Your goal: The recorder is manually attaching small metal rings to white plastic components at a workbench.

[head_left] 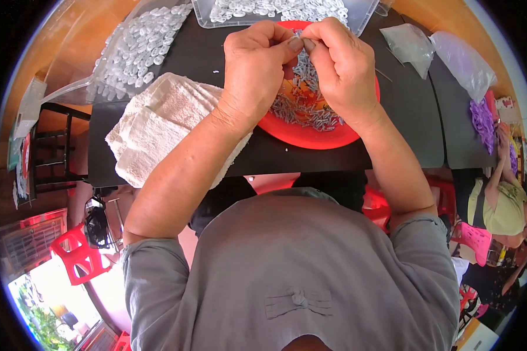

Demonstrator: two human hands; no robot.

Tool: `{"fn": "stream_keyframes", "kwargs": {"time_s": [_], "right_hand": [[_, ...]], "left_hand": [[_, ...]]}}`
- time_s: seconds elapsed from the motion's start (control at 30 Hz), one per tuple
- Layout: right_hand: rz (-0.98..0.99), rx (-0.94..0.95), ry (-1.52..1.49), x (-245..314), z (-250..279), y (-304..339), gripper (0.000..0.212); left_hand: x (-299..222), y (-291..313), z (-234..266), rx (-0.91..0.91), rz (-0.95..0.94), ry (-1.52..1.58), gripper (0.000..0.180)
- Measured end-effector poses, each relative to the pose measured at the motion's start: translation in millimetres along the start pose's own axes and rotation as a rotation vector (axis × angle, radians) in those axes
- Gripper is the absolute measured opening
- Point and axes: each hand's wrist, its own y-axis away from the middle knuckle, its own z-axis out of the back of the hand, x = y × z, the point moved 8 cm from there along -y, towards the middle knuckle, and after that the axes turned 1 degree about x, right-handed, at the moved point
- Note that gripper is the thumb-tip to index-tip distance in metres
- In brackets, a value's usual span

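My left hand [255, 67] and my right hand [342, 67] meet fingertip to fingertip above a red round tray [310, 136] on a black table [404, 111]. Between the fingertips both hands pinch a small clear plastic piece [303, 45]. Several more small clear plastic pieces [301, 108] lie in the tray under my hands. A folded white towel [158, 126] lies under my left forearm, left of the tray.
A clear bin [275, 11] of clear pieces stands beyond the tray. A plastic bag [132, 50] of them lies at the far left. Two clear bags [445, 55] sit at the right. Another person [500, 199] sits at the right with purple pieces [483, 117]. Red chairs [79, 254] stand below.
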Motion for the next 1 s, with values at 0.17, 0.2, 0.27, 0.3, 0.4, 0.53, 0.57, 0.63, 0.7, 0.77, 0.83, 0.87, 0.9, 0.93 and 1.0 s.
{"fn": "stream_keyframes", "kwargs": {"time_s": [0.17,0.2,0.27,0.3,0.4,0.53,0.57,0.63,0.7,0.77,0.83,0.87,0.9,0.93,1.0], "right_hand": [[-0.237,0.073,-0.154,-20.4,3.6,-4.5,0.009],[-0.430,0.065,-0.322,-30.5,5.3,-2.8,0.009],[-0.619,0.059,-0.487,-43.7,7.4,1.7,0.010],[-0.628,0.049,-0.552,-49.1,10.5,1.6,0.012],[-0.636,0.050,-0.667,-50.1,12.3,-2.1,0.017],[-0.671,0.074,-0.824,-43.7,6.4,-5.4,0.022],[-0.676,0.088,-0.828,-43.1,5.4,-5.0,0.023],[-0.663,0.086,-0.831,-41.5,4.6,-5.2,0.023],[-0.651,0.085,-0.835,-39.5,3.4,-5.5,0.024],[-0.629,0.076,-0.821,-37.4,3.2,-6.7,0.024],[-0.626,0.073,-0.827,-37.6,4.1,-6.4,0.023],[-0.622,0.072,-0.832,-37.5,4.7,-6.4,0.023],[-0.622,0.073,-0.832,-37.1,4.3,-6.3,0.023],[-0.626,0.065,-0.834,-36.9,4.4,-5.9,0.023],[-0.630,0.057,-0.837,-36.8,4.5,-5.4,0.023]], "left_hand": [[-3.3,-6.2,3.7,0.039,0.018,0.060,0.014],[-2.5,-5.9,3.0,0.055,0.029,0.103,0.015],[-4.1,-4.9,1.6,0.050,0.026,0.119,0.015],[-4.4,-4.1,1.0,0.046,0.031,0.130,0.015],[-8.9,-2.5,-1.2,0.052,0.008,0.143,0.016],[-10.3,-1.4,-0.5,0.032,-0.019,0.135,0.016],[-11.1,-1.4,-0.5,0.031,-0.029,0.136,0.016],[-12.8,-1.0,-0.7,0.029,-0.039,0.136,0.017],[-15.2,0.2,-0.6,0.014,-0.053,0.122,0.017],[-14.3,0.6,0.7,0.010,-0.062,0.116,0.017],[-14.5,0.3,-0.4,0.011,-0.069,0.108,0.017],[-14.3,0.1,-0.8,0.009,-0.063,0.108,0.017],[-13.8,0.3,-0.4,0.006,-0.058,0.110,0.017],[-13.5,0.4,-0.2,0.006,-0.058,0.110,0.017],[-13.9,0.5,0.3,0.003,-0.073,0.108,0.017]]}}
